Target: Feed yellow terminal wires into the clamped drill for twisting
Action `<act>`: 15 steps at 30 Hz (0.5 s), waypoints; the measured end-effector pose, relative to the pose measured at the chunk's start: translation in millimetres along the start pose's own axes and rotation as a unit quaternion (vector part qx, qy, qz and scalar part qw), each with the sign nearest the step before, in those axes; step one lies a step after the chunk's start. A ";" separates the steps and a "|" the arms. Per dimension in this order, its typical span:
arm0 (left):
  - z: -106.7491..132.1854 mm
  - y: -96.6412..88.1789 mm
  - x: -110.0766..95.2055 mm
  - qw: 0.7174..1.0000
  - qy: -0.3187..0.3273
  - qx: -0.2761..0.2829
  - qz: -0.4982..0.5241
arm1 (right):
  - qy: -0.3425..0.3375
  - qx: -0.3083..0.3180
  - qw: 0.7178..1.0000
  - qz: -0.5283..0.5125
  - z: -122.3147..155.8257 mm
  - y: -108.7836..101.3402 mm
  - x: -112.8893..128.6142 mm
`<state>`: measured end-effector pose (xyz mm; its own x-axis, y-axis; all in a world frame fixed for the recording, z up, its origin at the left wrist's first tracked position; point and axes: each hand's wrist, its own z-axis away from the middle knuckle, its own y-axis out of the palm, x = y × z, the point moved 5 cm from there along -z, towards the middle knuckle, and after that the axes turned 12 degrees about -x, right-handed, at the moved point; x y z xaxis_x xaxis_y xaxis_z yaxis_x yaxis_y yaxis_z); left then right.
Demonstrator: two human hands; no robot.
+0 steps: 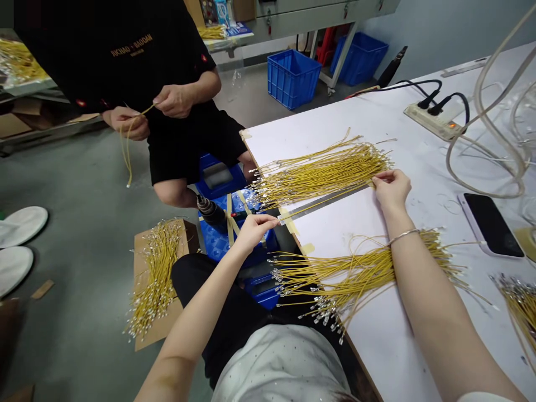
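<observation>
A thin yellow wire (pixel 322 203) lies stretched along a metal ruler (pixel 330 200) taped to the white table (pixel 377 335). My left hand (pixel 254 228) pinches its near end at the table corner. My right hand (pixel 391 187) pinches its far end, beside a bundle of yellow wires with metal terminals (pixel 322 170). My right forearm lies across a second bundle of yellow wires (pixel 355 276). Just left of my left hand, a power drill (pixel 209 211) is taped onto a blue crate (pixel 221 234).
A person in black (pixel 167 84) sits opposite, holding a yellow wire in both hands. More wires lie on cardboard (pixel 157 279) on the floor. A phone (pixel 492 223), a power strip (pixel 435 121) and clear tubing (pixel 489 111) are on the table. Blue bins (pixel 293 77) stand behind.
</observation>
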<state>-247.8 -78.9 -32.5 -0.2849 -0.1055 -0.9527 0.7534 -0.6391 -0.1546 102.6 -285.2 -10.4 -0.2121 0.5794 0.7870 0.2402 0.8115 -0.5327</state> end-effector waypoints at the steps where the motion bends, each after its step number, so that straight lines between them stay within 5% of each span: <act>1: 0.0 0.0 0.0 1.000 0.001 0.001 0.001 | 0.000 -0.001 1.000 -0.001 0.0 0.1 -0.2; 15: 0.7 -0.1 -4.9 1.000 -0.001 -0.001 0.008 | -0.018 -0.016 0.999 -0.042 -10.2 8.3 -14.6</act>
<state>-246.9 -78.8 -27.7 -0.2748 -0.1169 -0.9544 0.7588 -0.6360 -0.1406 117.3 -287.8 -23.2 -0.2654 0.5127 0.8165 0.2504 0.8545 -0.4551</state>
